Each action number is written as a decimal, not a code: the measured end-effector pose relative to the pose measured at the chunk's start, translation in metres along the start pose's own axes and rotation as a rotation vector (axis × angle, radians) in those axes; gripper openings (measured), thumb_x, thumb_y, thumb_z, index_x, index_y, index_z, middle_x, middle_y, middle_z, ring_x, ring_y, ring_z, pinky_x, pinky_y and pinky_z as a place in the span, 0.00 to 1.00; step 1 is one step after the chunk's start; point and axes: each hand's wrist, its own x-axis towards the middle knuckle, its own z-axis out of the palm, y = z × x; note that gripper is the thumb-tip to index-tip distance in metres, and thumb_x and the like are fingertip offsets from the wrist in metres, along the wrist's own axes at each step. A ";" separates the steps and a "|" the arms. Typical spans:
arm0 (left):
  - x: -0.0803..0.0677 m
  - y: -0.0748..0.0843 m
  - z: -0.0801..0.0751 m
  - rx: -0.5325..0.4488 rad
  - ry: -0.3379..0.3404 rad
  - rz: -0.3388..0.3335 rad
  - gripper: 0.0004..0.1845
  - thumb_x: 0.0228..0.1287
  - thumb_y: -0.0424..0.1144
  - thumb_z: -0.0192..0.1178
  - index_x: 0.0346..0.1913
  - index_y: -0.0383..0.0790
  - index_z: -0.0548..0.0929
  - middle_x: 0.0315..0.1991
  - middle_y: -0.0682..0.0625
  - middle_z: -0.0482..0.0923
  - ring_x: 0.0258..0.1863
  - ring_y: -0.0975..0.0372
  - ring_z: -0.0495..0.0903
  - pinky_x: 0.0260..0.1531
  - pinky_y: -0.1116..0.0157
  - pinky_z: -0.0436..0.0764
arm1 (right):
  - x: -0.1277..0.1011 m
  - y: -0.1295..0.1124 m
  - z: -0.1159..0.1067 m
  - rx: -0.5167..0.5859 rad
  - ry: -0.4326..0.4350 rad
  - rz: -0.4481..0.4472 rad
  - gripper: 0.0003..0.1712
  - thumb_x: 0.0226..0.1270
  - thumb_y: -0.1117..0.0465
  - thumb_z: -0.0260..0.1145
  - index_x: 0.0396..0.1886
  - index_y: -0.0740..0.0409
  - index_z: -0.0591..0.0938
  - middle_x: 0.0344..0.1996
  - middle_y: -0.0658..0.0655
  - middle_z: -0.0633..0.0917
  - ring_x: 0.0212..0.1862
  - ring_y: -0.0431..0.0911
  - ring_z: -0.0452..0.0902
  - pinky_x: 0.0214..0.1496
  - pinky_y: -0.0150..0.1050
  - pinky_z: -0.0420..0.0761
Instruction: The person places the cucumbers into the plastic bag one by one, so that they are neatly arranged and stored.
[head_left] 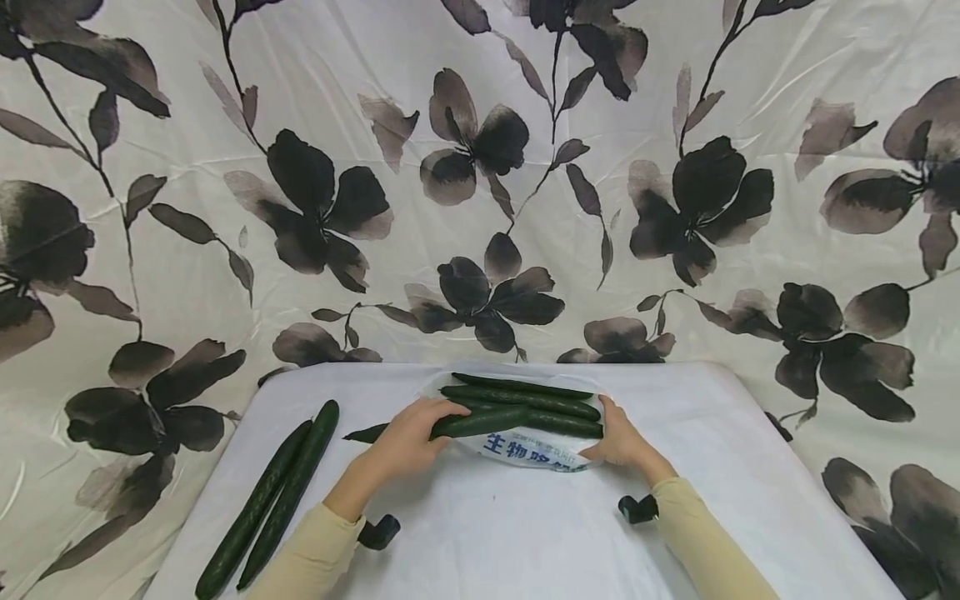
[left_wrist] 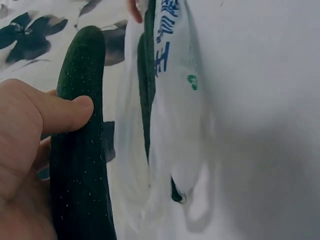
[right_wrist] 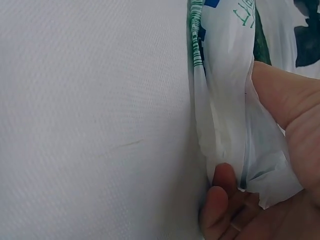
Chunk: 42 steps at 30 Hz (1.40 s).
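My left hand (head_left: 420, 433) grips a dark green cucumber (head_left: 480, 422) around its middle, the cucumber's far end lying in the mouth of a thin white plastic bag (head_left: 525, 448) with blue print. In the left wrist view the thumb (left_wrist: 70, 112) lies across that cucumber (left_wrist: 80, 170), beside the bag's open mouth (left_wrist: 175, 125). Two or three more cucumbers (head_left: 525, 397) lie inside the bag. My right hand (head_left: 617, 440) pinches the bag's right end; the right wrist view shows its fingers (right_wrist: 220, 200) gathered on the crumpled plastic (right_wrist: 230, 115).
Two loose cucumbers (head_left: 281, 496) lie side by side at the left of the white table (head_left: 525, 542). A cream cloth with dark flowers (head_left: 480, 167) hangs behind and around the table. The table's edges slope off left and right.
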 end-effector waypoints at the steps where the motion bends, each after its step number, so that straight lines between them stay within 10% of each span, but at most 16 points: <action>1: 0.007 0.000 0.000 0.011 -0.021 0.024 0.27 0.58 0.29 0.69 0.59 0.53 0.79 0.58 0.55 0.76 0.60 0.59 0.72 0.59 0.56 0.71 | 0.000 0.000 0.000 -0.001 0.000 0.000 0.68 0.42 0.58 0.83 0.73 0.72 0.47 0.64 0.78 0.60 0.66 0.70 0.58 0.65 0.62 0.60; 19: 0.092 0.020 0.027 0.133 -0.250 0.190 0.25 0.63 0.32 0.65 0.62 0.52 0.77 0.60 0.55 0.75 0.61 0.59 0.72 0.62 0.58 0.68 | -0.005 0.003 0.004 -0.005 0.011 0.006 0.67 0.45 0.56 0.81 0.73 0.72 0.47 0.68 0.78 0.56 0.68 0.70 0.54 0.67 0.62 0.59; 42: 0.114 0.033 0.089 0.146 -0.336 0.154 0.24 0.65 0.34 0.64 0.61 0.58 0.76 0.59 0.58 0.74 0.58 0.59 0.72 0.59 0.58 0.70 | -0.006 0.005 0.005 -0.027 0.011 -0.028 0.67 0.46 0.53 0.80 0.74 0.70 0.45 0.68 0.78 0.57 0.67 0.69 0.57 0.65 0.63 0.61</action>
